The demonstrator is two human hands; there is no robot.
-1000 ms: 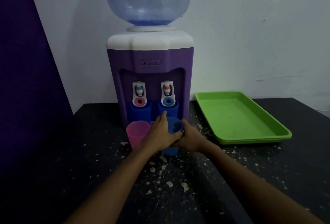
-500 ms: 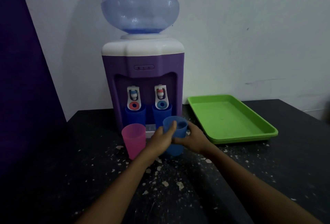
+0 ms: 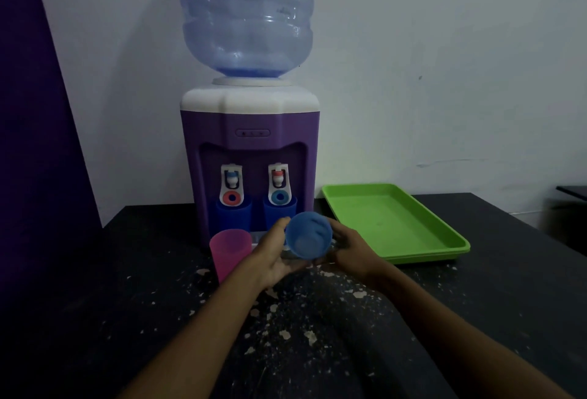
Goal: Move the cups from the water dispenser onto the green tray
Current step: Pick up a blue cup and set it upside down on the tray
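A blue cup (image 3: 307,235) is held between my left hand (image 3: 275,255) and my right hand (image 3: 348,249), lifted off the table and tipped so its mouth faces me. A pink cup (image 3: 229,251) stands upright on the black table just left of my left hand. Two dark blue cups (image 3: 233,216) (image 3: 279,215) sit under the taps of the purple water dispenser (image 3: 249,157). The green tray (image 3: 392,222) lies to the right of the dispenser with nothing in it.
A large clear water bottle (image 3: 246,14) tops the dispenser. The black table (image 3: 317,328) is flecked with pale chipped spots. A purple panel (image 3: 35,144) stands at the left, a white wall behind.
Both hands have lifted the blue cup off the table and tipped its mouth toward me. The camera has tilted up, showing more of the bottle.
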